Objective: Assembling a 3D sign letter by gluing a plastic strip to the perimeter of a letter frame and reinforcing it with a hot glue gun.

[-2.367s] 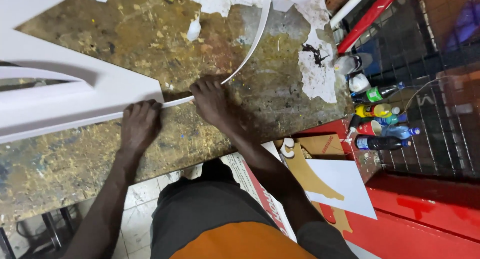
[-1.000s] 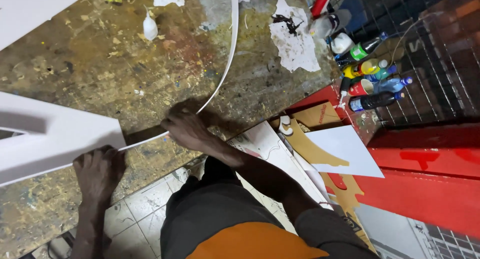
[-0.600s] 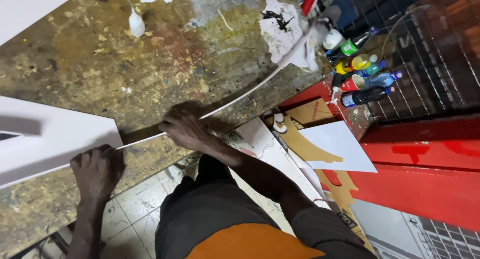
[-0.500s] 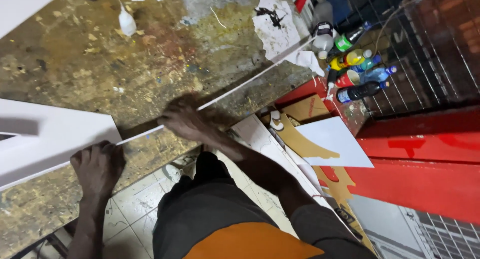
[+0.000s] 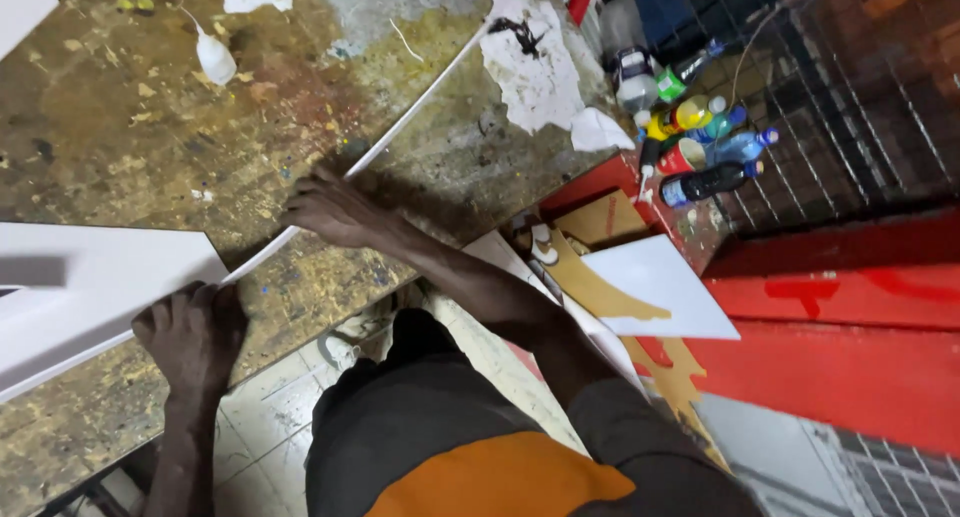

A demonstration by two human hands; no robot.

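Down at the near edge of a paint-spattered, worn wooden workbench (image 5: 130, 117), left hand (image 5: 195, 332) laid knuckles-up with fingers curled over the lower rim of a large flat white board (image 5: 90, 287), gripping it where board meets bench edge. Further right, right hand (image 5: 335, 209) pressed palm-down, fingers spread and pointing left, pinning a long thin white strip (image 5: 420, 112) against the benchtop. Strip running from the corner of the white board, under the right hand, then straight up and to the right across the bench towards torn white paper scraps (image 5: 535, 72) stuck to the surface. Small white squeeze bottle (image 5: 215, 59) lying on the bench near the top, well apart from both hands. Below the bench, dark trousers and an orange-and-grey top (image 5: 480, 447), over pale floor tiles (image 5: 265, 427). To the right, on the floor beside a red-painted ledge (image 5: 850, 307), a white sheet (image 5: 660, 287) resting on brown cardboard cut-outs (image 5: 600, 277). Further up, a cluster of plastic bottles (image 5: 700, 142) with green, yellow and blue contents, just beside a dark metal grille (image 5: 850, 97).
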